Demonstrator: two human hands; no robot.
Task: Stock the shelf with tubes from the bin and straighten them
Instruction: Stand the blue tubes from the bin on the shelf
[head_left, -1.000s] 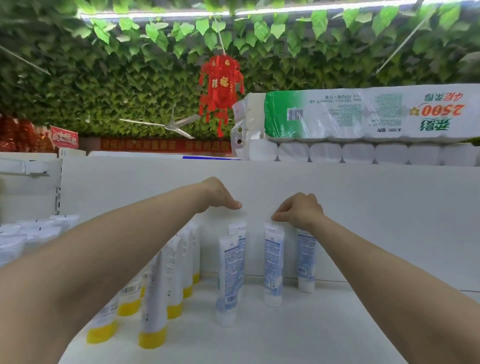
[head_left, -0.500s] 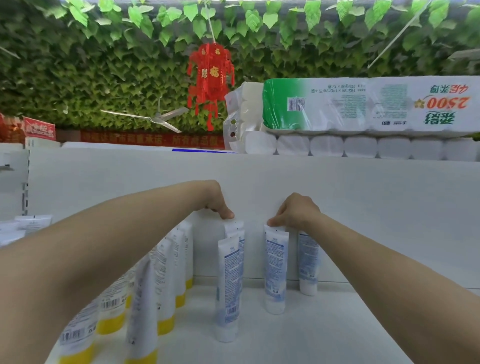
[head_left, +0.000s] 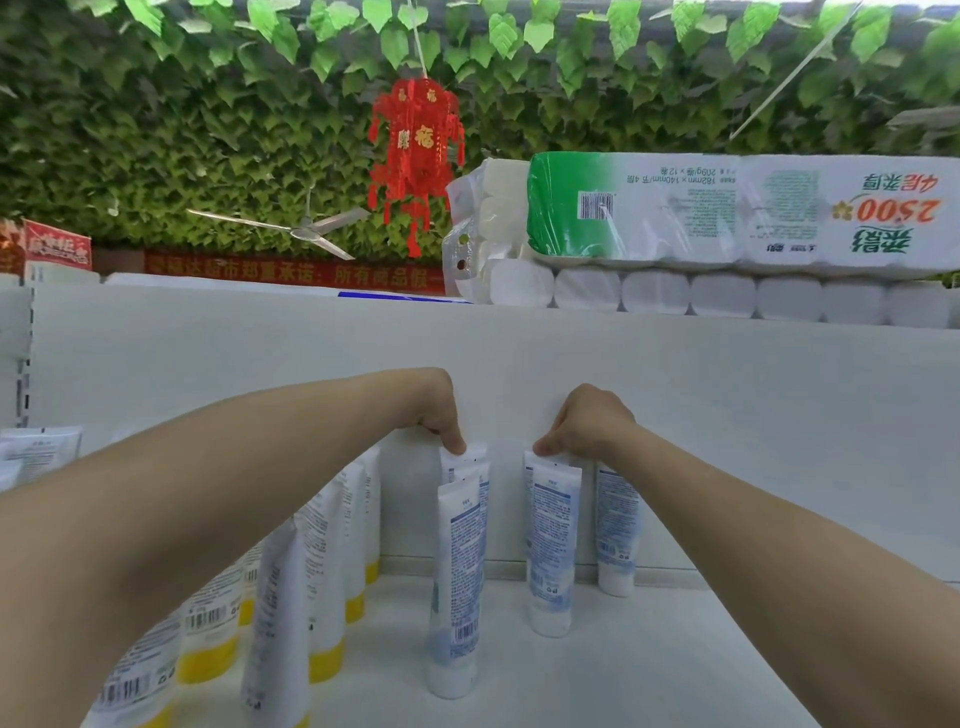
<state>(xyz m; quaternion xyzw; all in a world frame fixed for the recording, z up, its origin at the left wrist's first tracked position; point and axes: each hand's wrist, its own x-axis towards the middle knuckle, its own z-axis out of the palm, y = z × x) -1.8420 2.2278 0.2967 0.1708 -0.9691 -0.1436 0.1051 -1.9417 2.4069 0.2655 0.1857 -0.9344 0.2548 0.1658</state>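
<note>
Left hand (head_left: 440, 418) pinches the top of 1 tube (head_left: 474, 464), right hand (head_left: 584, 423) another tube (head_left: 552, 540)

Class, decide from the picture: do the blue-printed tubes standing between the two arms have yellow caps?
No, the blue-printed tubes stand on white caps; only the left row has yellow caps.

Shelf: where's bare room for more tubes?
Bare shelf right of the rightmost blue tube and in front of the middle blue tube. Crowded left: packed yellow-capped tubes. Left hand pinches the rear blue tube, right hand the middle one.
</note>
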